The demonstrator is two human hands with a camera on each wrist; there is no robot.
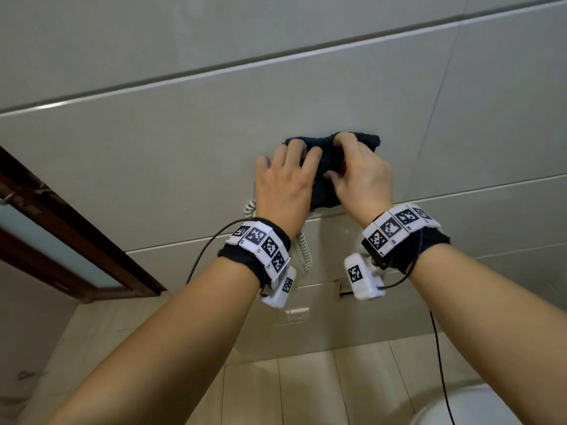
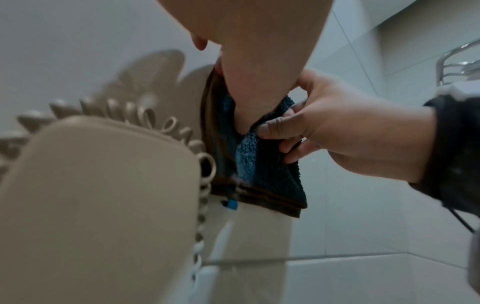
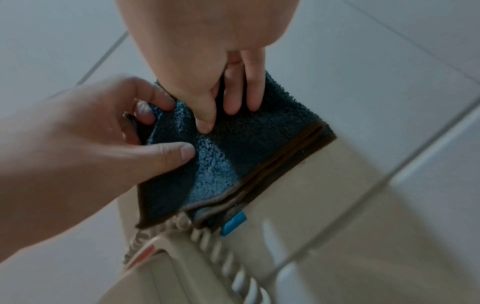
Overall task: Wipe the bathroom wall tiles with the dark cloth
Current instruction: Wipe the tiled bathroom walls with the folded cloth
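The dark blue cloth (image 1: 325,174) with a brown hem is folded and held flat against the pale wall tiles (image 1: 184,148). My left hand (image 1: 293,162) lies over its left side; in the right wrist view its thumb and curled fingers (image 3: 182,152) pinch a fold of the cloth (image 3: 246,144). My right hand (image 1: 348,154) grips the right side, fingers curled over the top edge. The left wrist view shows its thumb (image 2: 267,129) and fingers pinching the cloth (image 2: 259,164). The cloth's lower hem hangs just above a wall phone.
A beige wall phone (image 2: 91,205) with a coiled cord (image 1: 303,250) hangs right below the cloth. A brown door frame (image 1: 61,234) stands at the left. A white toilet (image 1: 475,406) shows at the bottom right. A chrome rack (image 2: 457,61) is mounted further right.
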